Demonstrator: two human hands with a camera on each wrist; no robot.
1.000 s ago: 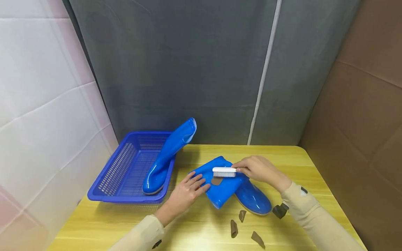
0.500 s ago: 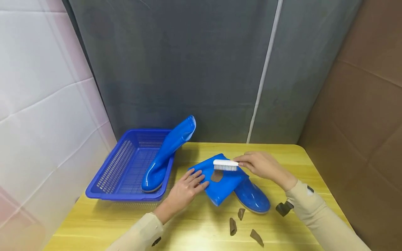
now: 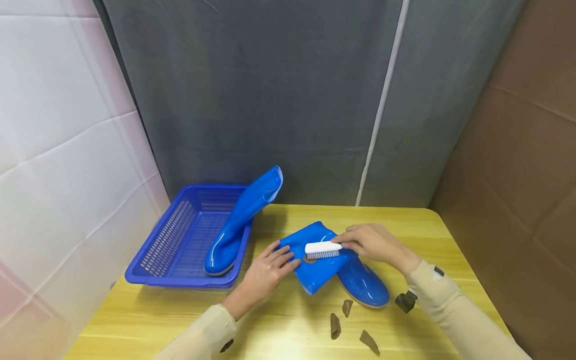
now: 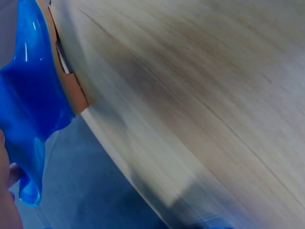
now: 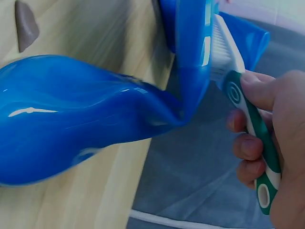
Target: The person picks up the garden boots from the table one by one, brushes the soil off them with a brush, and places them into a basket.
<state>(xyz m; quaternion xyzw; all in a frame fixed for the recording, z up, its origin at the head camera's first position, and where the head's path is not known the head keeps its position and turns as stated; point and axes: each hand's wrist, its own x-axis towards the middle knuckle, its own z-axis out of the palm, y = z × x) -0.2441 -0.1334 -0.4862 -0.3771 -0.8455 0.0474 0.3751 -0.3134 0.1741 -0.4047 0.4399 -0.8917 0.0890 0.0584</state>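
Observation:
A blue rubber boot lies on the table, its folded shaft toward my left hand. My left hand holds the shaft near its opening; in the left wrist view the fingers are partly hidden by the boot. My right hand grips the green-and-white handle of a scrubbing brush. Its white bristles face down over the shaft. They partly cover a brown patch there. In the right wrist view, thumb and curled fingers wrap the brush handle.
A purple-blue plastic basket stands left, with another blue boot leaning over its right side. Several brown pieces lie near the table's front. A grey partition rises behind the yellow wood table.
The brush lifted slightly off the brown patch, then came back down over it, hiding more of it now. My left hand stays at the boot shaft.

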